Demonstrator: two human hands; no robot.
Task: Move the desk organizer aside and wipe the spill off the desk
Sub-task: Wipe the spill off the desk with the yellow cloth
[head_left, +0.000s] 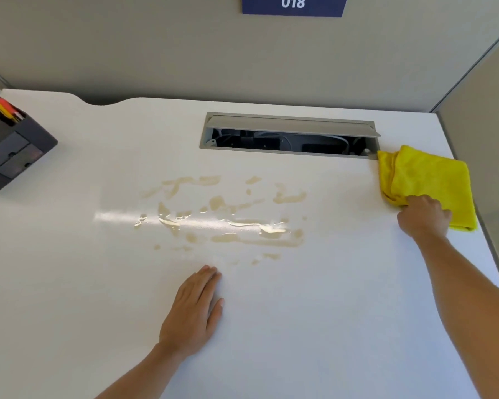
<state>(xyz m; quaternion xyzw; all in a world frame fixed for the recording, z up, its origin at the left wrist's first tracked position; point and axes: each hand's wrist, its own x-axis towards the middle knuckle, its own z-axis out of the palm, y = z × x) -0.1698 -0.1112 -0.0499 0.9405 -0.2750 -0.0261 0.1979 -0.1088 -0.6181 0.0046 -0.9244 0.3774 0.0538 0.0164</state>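
Right hand closed on near edge of yellow cloth — soft, light, floppy, best bunched. Left hand flat, fingers spread little, on tabletop; spill just beyond fingertips — desk organizer far left.

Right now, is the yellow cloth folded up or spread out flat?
Folded. The yellow cloth lies in doubled layers with a fold along its left side, and the right hand grips its near edge.
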